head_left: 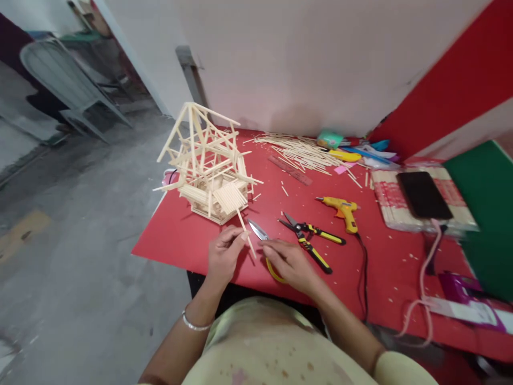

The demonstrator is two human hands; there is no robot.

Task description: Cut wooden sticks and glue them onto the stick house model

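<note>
My left hand point(224, 254) pinches a thin wooden stick point(245, 227) that slants up toward the stick house model point(208, 166). My right hand point(290, 262) is closed on yellow-handled snips point(260, 235), whose metal blades point at the stick near my left fingertips. Both hands rest low over the red table point(176, 235) just in front of the model. The model is a small open-framed house of pale sticks standing at the table's left corner.
Black-and-yellow pliers point(310, 238) lie right of my right hand. Beyond them sit a yellow glue gun point(342, 209) with its black cord, a loose pile of sticks point(296, 149), a ruler point(290, 170), a phone point(424, 195) on stick bundles, and a green board point(487, 214).
</note>
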